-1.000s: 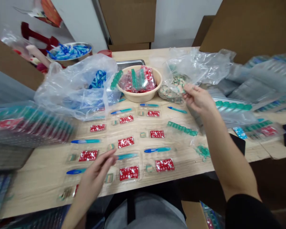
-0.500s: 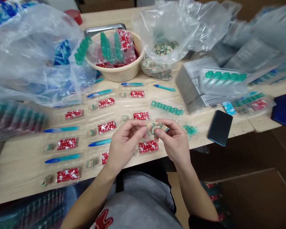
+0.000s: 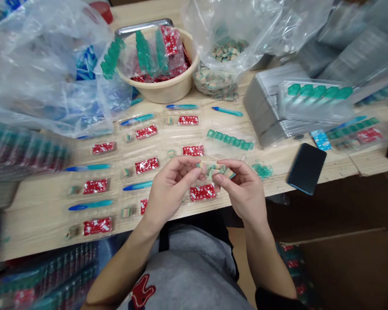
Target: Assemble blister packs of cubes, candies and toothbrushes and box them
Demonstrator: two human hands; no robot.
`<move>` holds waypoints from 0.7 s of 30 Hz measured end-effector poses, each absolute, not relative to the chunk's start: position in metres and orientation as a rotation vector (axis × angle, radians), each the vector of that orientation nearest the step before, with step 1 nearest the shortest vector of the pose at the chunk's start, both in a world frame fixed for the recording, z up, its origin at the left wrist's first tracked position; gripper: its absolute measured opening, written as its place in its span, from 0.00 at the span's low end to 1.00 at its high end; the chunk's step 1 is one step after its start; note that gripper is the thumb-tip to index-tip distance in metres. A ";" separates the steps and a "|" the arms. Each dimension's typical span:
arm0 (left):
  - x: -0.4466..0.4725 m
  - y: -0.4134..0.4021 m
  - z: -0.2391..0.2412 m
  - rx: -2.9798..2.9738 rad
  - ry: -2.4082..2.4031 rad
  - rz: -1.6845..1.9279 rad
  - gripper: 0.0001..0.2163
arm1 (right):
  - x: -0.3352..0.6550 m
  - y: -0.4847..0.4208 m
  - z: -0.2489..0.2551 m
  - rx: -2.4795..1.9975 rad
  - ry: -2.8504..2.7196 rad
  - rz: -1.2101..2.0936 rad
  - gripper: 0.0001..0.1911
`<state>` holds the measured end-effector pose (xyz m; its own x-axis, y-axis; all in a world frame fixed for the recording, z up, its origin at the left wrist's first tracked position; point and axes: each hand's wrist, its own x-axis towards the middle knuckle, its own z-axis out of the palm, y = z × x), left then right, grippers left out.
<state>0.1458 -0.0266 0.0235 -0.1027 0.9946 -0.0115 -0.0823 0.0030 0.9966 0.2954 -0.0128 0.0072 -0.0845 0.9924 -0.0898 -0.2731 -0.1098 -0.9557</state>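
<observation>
Both hands meet over the near edge of the table [image 3: 42,215], fingertips almost touching, with a small cluster of striped pieces [image 3: 217,167] between them. The left hand [image 3: 173,185] pinches at the cluster's left side with thumb and forefinger, its other fingers curled inward. The right hand [image 3: 242,187] presses its thumb against the pieces from the near side, forefinger behind; whether its remaining fingers hold more cannot be told. Holding them at the fingertips rather than in the palm probably lets such small pieces be seen and felt one by one. Just below and nearer than the fingers lies a red packet [image 3: 202,192]; to their left, clear trays spread flat in rows hold similar packets, several with a blue pen [image 3: 89,205] along the far side, apparently spaced so each stays within reach. Just beyond the fingertips lies a green strip [image 3: 230,140]. Farther out, a clear bag [image 3: 271,34] gapes toward the hands, showing more striped pieces, its place seemingly handy for either hand; left of it, a cream basin [image 3: 168,91] gathers packets and green strips. Beyond the right fingers stands a tray stack [image 3: 263,114], perhaps piled there to save space. Loose green bits [image 3: 262,171] lie near the right hand, and a phone [image 3: 307,168] farther right.
</observation>
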 end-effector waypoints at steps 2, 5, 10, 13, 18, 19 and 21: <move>0.146 -0.028 0.024 1.119 1.261 1.337 0.06 | 0.295 -0.015 0.010 -1.062 -1.033 1.403 0.11; 0.148 -0.029 0.026 1.135 1.254 1.346 0.06 | 0.294 -0.016 0.015 -1.097 -1.074 1.331 0.11; 0.148 -0.030 0.025 1.115 1.182 1.323 0.05 | 0.295 -0.016 0.015 -1.117 -1.129 1.325 0.11; 0.148 -0.031 0.023 1.202 1.208 1.311 0.02 | 0.296 -0.016 0.014 -1.148 -1.202 1.339 0.10; 0.147 -0.033 0.021 1.555 1.295 1.306 0.02 | 0.298 -0.017 0.016 -1.195 -1.295 1.236 0.06; 0.147 -0.033 0.021 1.647 1.310 1.309 0.03 | 0.299 -0.017 0.016 -1.205 -1.303 1.212 0.06; 0.147 -0.032 0.020 1.776 1.320 1.312 0.03 | 0.301 -0.018 0.017 -1.213 -1.313 1.201 0.07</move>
